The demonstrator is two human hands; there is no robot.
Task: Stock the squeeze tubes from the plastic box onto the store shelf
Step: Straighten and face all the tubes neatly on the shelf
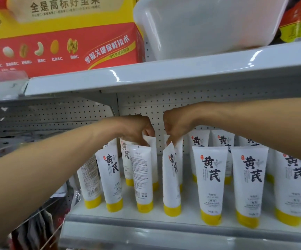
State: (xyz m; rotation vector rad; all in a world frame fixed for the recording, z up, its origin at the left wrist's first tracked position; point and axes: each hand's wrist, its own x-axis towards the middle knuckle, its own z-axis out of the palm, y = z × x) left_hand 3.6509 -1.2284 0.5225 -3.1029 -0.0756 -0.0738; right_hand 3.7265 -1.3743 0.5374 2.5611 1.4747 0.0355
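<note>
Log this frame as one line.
stage: placing tubes | left grip: pinches top of second-row tube | right grip: pinches top of front tube, turned edge-on | box: on upper shelf

Yellow-capped squeeze tubes (211, 177) upright on shelf (164, 224), left hand (137, 130) and right hand (177, 123) pinching tube tops

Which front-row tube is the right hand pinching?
The white, yellow-capped plastic squeeze tube turned nearly edge-on, just left of the front-facing ones; the right hand pinches its top.

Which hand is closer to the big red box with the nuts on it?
Left. The left hand is below the red box near its right end; the right hand is farther right, past it.
</note>
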